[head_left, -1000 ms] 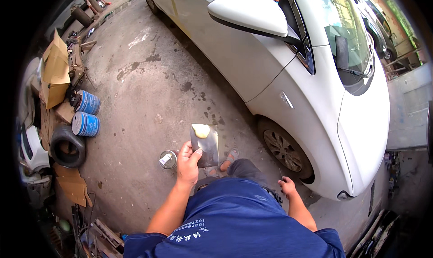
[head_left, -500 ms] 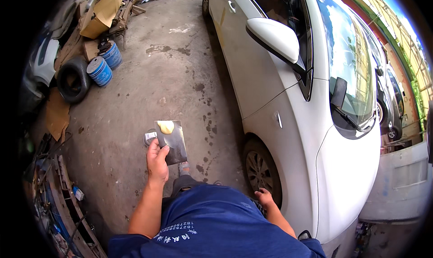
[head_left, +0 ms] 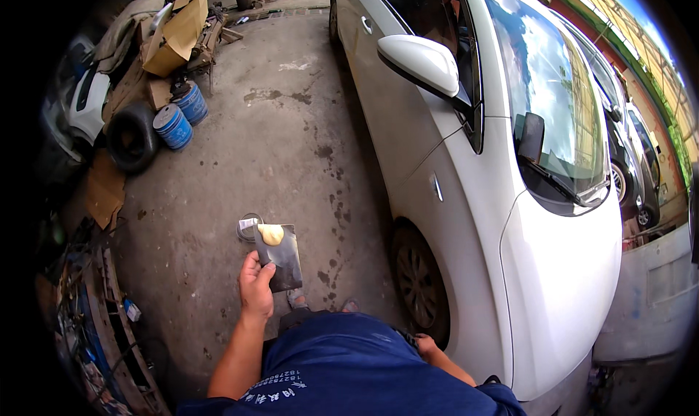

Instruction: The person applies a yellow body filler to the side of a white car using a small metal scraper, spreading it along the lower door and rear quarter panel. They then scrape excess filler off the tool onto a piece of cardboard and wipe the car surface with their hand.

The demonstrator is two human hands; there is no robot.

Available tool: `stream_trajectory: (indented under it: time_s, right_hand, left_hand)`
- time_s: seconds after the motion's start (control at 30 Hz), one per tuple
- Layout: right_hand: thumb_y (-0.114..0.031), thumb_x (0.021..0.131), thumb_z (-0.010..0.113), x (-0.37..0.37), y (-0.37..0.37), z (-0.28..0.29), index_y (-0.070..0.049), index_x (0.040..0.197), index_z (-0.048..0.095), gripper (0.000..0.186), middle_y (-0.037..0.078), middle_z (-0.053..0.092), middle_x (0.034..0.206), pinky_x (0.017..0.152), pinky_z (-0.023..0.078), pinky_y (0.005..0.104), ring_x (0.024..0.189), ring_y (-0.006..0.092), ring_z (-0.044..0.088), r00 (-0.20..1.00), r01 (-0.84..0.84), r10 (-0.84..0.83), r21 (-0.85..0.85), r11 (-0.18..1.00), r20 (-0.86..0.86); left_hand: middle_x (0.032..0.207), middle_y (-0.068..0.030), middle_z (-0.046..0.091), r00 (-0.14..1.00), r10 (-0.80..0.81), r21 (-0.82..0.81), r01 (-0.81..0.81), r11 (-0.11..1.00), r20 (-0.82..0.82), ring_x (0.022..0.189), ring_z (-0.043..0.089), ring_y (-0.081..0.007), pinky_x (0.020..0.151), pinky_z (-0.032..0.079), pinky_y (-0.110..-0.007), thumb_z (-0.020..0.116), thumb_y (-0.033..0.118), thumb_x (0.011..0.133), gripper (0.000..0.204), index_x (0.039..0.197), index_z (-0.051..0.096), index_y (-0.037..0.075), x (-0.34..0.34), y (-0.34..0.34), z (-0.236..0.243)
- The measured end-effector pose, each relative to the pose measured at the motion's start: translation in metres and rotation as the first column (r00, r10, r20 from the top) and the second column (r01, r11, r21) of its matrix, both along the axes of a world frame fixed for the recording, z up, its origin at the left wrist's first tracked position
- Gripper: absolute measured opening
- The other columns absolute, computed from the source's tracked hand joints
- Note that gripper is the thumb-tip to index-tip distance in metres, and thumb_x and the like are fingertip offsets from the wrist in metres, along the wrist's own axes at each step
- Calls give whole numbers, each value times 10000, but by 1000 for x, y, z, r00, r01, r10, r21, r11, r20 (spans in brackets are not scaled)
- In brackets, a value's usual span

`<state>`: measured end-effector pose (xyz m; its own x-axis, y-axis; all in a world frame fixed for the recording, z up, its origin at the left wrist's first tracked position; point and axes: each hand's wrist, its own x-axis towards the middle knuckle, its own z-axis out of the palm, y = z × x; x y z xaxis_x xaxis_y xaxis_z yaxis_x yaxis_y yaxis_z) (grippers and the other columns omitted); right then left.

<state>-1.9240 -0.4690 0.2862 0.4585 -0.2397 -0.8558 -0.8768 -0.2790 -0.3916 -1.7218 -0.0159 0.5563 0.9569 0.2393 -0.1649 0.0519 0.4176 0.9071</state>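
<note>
Left hand point(head_left: 256, 288) up front, clamped on the dark plate point(head_left: 282, 269) at its lower left edge, thumb on the face, fingers tucked behind. Plate's out ahead of the navy shirt point(head_left: 349, 361), face up, w/ a cream-coloured blob point(head_left: 271, 234) near the far edge; grip sits low, prob. to keep skin off the stuff, and the tilt looks slight, presumably so it doesn't slide. Right hand point(head_left: 426, 347) down by the waist, R side, near the front wheel point(head_left: 419, 278); fingers half hidden, can't tell if apart, together or on sth.

Just past the plate, partly covered by it: a round tin point(head_left: 247, 218) on the concrete floor point(head_left: 196, 234), approx. within reach, likely parked there for handiness. Over on the R, the white car point(head_left: 429, 150) runs alongside, door mirror point(head_left: 421, 61) folded out. Further off L: black tyre point(head_left: 138, 157), two blue buckets point(head_left: 173, 128), then opened cardboard point(head_left: 178, 37) atop the heap, apparently stacked aside to leave walking room.
</note>
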Motion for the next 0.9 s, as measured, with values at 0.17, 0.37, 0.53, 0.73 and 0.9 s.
stream_trajectory:
  time_s: [0.17, 0.37, 0.53, 0.73, 0.9]
  right_hand:
    - [-166, 769, 655, 46, 36, 53, 30, 1213, 561, 494, 155, 638, 1017, 655, 524, 354, 848, 252, 630, 989, 131, -132, 15, 991, 61]
    - [-144, 812, 648, 92, 68, 122, 43, 1298, 475, 548, 178, 604, 1162, 879, 473, 358, 1059, 280, 588, 971, 213, -218, 57, 975, 101]
    - [-133, 791, 631, 97, 77, 115, 61, 1293, 473, 560, 210, 588, 1184, 881, 479, 370, 1075, 306, 580, 981, 158, -151, -53, 986, 118]
    - [-177, 820, 661, 82, 59, 54, -2, 1290, 524, 520, 171, 603, 1204, 937, 449, 343, 1103, 258, 576, 997, 32, -22, -135, 990, 77]
    - [-210, 801, 653, 78, 73, 65, 6, 1282, 527, 542, 176, 612, 1180, 849, 488, 339, 1037, 258, 604, 998, 3, 7, -166, 986, 58]
  left_hand:
    - [1005, -97, 636, 1000, -4, -49, 4, 999, 10, 860, 598, -124, 777, 495, -275, 475, -12, 866, 247, 1110, 515, -7, 2, 6, -2]
    - [988, -94, 637, 999, 8, -86, -11, 996, -33, 835, 598, -126, 739, 499, -273, 483, 5, 866, 253, 1117, 516, -5, 0, 24, -12]
    - [1009, -96, 636, 999, 37, -112, -36, 993, 2, 880, 591, -129, 825, 463, -274, 491, -9, 859, 275, 1133, 516, -18, 8, 45, -23]
    - [1050, -104, 628, 999, -3, -151, 11, 989, 53, 941, 584, -131, 879, 437, -273, 486, -29, 856, 300, 1155, 511, -20, 24, 58, -26]
    - [1052, -104, 626, 999, -7, -158, 12, 987, 32, 952, 578, -131, 877, 437, -275, 485, -26, 859, 297, 1155, 511, -18, 32, 67, -21]
